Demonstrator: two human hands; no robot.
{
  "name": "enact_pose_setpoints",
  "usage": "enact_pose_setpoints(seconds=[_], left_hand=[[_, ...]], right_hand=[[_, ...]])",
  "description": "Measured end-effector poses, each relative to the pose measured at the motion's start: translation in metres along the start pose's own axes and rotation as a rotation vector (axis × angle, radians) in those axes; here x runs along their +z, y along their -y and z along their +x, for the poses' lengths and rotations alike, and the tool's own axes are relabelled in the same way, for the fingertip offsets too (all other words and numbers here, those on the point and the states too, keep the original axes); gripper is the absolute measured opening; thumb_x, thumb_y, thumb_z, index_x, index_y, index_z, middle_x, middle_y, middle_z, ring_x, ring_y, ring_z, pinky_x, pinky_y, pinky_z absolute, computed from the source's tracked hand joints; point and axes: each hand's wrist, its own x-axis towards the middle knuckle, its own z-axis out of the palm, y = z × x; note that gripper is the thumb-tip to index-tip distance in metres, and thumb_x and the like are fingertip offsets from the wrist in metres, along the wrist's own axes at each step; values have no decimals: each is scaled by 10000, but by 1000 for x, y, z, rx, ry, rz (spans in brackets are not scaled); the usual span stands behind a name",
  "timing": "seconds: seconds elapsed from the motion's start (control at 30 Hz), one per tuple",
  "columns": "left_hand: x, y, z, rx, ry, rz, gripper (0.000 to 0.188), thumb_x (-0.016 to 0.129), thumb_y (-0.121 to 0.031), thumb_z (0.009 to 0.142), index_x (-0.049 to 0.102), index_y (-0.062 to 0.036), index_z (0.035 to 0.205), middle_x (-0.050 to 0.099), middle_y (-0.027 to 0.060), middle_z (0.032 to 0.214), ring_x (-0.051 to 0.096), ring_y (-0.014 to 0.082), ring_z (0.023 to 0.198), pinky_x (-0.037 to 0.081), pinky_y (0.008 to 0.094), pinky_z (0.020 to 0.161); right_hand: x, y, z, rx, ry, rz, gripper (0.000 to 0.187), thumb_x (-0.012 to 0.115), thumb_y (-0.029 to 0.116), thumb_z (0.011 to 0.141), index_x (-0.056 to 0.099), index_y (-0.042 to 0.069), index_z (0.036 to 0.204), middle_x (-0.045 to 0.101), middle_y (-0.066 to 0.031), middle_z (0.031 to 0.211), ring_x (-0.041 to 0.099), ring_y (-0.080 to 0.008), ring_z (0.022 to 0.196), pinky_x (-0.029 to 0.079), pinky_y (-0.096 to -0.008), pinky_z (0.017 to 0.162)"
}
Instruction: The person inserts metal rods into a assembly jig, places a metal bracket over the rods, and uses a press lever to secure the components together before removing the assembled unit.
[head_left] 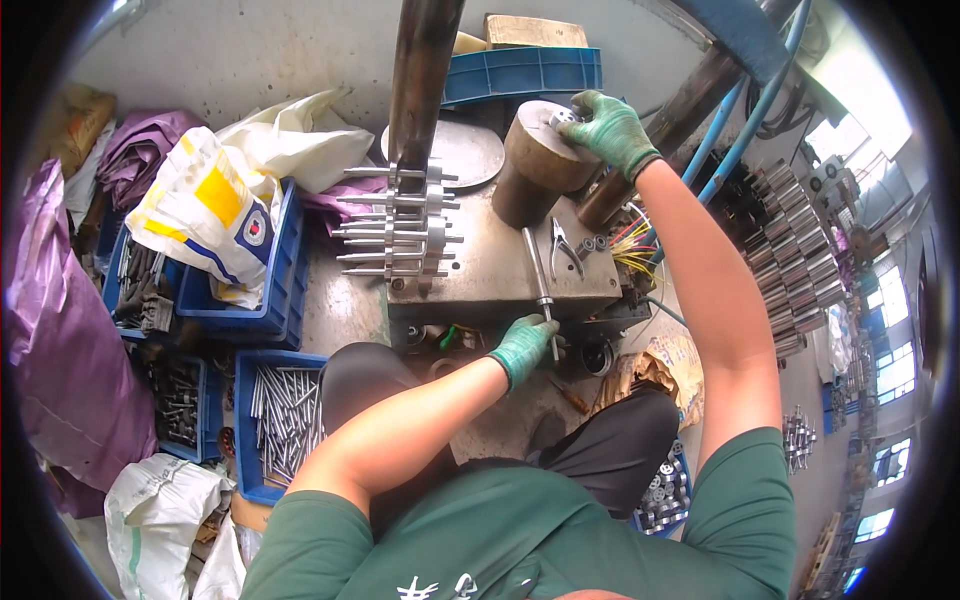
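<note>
My left hand (525, 350), in a green glove, is closed around the lower end of a slim metal shaft (536, 262) with a collar partway along it. The shaft points up and away over the front of a steel machine bed (480, 255). My right hand (612, 130), gloved too, reaches to the top of a thick brown metal cylinder (540, 150). Its fingers grip a small silvery round metal part (565, 119) there. Pliers (567, 248) with pale handles lie right of the shaft, beside small metal rings (594, 243).
Metal parts with long pins (405, 222) stand by the left steel column (420, 90). A blue crate of metal rods (285, 420) is at lower left, near a blue bin with a white bag (205, 205). Loose coloured wires (632, 245) hang right of the bed. Finished-looking metal parts (665, 495) fill a crate at lower right.
</note>
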Motion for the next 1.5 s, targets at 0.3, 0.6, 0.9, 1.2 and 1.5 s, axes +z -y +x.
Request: enact_pose_setpoints(seconds=[0.3, 0.6, 0.9, 1.2, 1.5], left_hand=[[-22, -10, 10, 136, 20, 101, 255, 712, -88, 1013, 624, 51, 1208, 713, 155, 1022, 748, 290, 882, 631, 400, 802], [-25, -25, -14, 56, 88, 91, 303, 716, -40, 993, 605, 32, 1264, 712, 143, 1064, 751, 283, 935, 637, 421, 822], [9, -61, -69, 539, -59, 652, 464, 707, 28, 965, 567, -38, 1402, 709, 94, 1063, 705, 174, 847, 592, 324, 755], [61, -216, -40, 1218, 114, 656, 565, 595, -6, 1076, 308, 5, 1562, 626, 124, 1070, 691, 217, 962, 646, 361, 831], [93, -326, 18, 1249, -320, 557, 348, 600, 92, 1022, 477, -1, 1334, 589, 99, 1112, 715, 209, 931, 652, 352, 826]], right_hand=[[-52, -3, -66, -162, 44, -31, 489, 760, 300, 943, 712, -65, 1265, 737, -263, 1252, 723, -379, 1154, 553, -426, 1066], [-150, -77, -258, -146, 465, -374, 414, 719, 311, 903, 736, 17, 1194, 736, -185, 1158, 685, -347, 1150, 465, -457, 1130], [-182, -113, -398, 255, 272, -190, 396, 742, 289, 829, 773, -6, 1091, 757, -201, 1029, 711, -394, 1006, 539, -487, 954], [-165, -146, -342, 36, -570, -255, 323, 782, 119, 901, 706, 43, 1206, 714, -156, 1264, 730, -357, 1099, 604, -417, 944], [-190, -158, -236, 456, -330, -202, 636, 635, 609, 1011, 746, 25, 1238, 744, -201, 1210, 715, -387, 1124, 565, -455, 982]])
